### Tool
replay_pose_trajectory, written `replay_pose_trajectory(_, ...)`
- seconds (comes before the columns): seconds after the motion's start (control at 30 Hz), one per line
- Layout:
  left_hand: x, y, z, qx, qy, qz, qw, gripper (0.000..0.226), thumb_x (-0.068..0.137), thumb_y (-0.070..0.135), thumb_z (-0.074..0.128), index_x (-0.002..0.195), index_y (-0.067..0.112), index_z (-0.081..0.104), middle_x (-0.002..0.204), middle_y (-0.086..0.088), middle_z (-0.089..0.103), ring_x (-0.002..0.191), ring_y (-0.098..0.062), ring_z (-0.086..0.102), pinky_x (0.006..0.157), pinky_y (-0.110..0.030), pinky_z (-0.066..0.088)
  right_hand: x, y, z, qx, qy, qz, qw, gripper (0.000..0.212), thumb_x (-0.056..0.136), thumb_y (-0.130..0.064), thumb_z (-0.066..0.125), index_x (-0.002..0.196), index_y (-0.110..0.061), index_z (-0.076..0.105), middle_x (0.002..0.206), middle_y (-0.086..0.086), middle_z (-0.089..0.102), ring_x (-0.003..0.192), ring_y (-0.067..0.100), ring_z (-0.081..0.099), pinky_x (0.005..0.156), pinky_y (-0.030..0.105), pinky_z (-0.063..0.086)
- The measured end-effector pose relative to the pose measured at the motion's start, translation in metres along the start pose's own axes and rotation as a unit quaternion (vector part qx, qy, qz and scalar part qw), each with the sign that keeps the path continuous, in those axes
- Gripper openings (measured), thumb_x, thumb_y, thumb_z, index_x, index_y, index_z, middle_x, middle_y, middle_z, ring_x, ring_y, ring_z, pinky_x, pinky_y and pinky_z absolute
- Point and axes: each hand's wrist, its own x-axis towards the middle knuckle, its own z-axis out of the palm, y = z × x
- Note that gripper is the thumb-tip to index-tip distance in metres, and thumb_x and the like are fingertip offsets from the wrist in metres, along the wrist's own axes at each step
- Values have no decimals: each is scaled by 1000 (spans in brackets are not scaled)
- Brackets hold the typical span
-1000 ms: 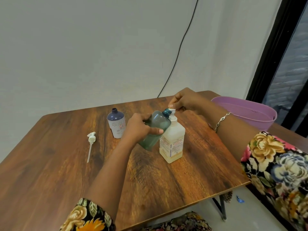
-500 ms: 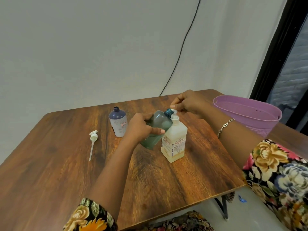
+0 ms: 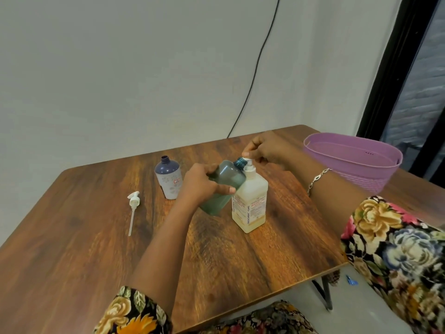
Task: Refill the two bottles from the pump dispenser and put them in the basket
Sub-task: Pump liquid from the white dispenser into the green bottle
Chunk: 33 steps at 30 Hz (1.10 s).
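Note:
My left hand (image 3: 202, 184) grips a teal translucent bottle (image 3: 222, 186), tilted so its open neck sits right by the nozzle of the white pump dispenser (image 3: 250, 201). The dispenser stands upright in the middle of the wooden table (image 3: 72, 249) and holds pale liquid. On top of its pump head rests my right hand (image 3: 267, 150), fingers curled on the white head. A purple bottle (image 3: 169, 179) with a pale label stands uncapped to the left. The purple basket (image 3: 349, 165) sits at the table's right end.
A loose white pump top with its long tube (image 3: 133, 208) lies on the table to the left. A black cable (image 3: 255, 68) runs down the wall behind. The table's front right corner and a black leg (image 3: 325, 292) are near my right sleeve.
Both hands keep their hold on the teal bottle and the pump head. The view has tilted up slightly, so everything sits a little lower in the frame.

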Motion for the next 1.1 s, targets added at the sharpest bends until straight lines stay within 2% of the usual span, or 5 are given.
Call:
replay_pose_trajectory(0.2, 5, 10, -9, 15, -2, 9, 1000, 79, 59, 25, 85, 130, 10, 54, 126, -5, 60, 113, -22, 54, 98, -45, 45, -2, -22, -14, 44, -32, 52, 997, 13, 83, 6, 59, 74, -2, 61, 73, 9, 59, 65, 14, 50, 59, 22, 44)
replay_pose_trajectory(0.33, 6, 2, -5, 40, -1, 10, 999, 74, 65, 21, 82, 131, 9, 52, 127, -6, 58, 114, -23, 52, 97, -42, 44, 3, -17, -3, 47, -22, 73, 996, 20, 85, 5, 58, 68, -5, 59, 68, 8, 57, 60, 13, 45, 56, 21, 40)
replay_pose_trajectory(0.7, 3, 9, -8, 23, -9, 19, 1000, 72, 66, 21, 81, 131, 10, 52, 127, -5, 58, 109, -20, 52, 95, -39, 44, 1, -15, -11, 67, -10, 33, 997, 7, 82, 4, 62, 77, 0, 63, 72, 10, 61, 59, 12, 52, 50, 17, 45)
replay_pose_trajectory(0.9, 3, 2, -4, 25, -13, 11, 1000, 68, 65, 20, 82, 127, 12, 55, 121, -3, 60, 107, -18, 51, 94, -37, 43, 5, -4, 0, 31, -11, 21, 999, 15, 85, 0, 61, 72, -7, 61, 72, 7, 60, 60, 11, 50, 50, 17, 43)
replay_pose_trajectory(1.1, -1, 3, -1, 4, -13, 8, 1000, 77, 65, 18, 81, 134, 9, 48, 131, -6, 55, 118, -22, 50, 98, -36, 41, 4, -2, 0, 31, -10, 17, 999, 14, 84, -1, 62, 72, -8, 62, 72, 6, 61, 61, 11, 50, 52, 18, 43)
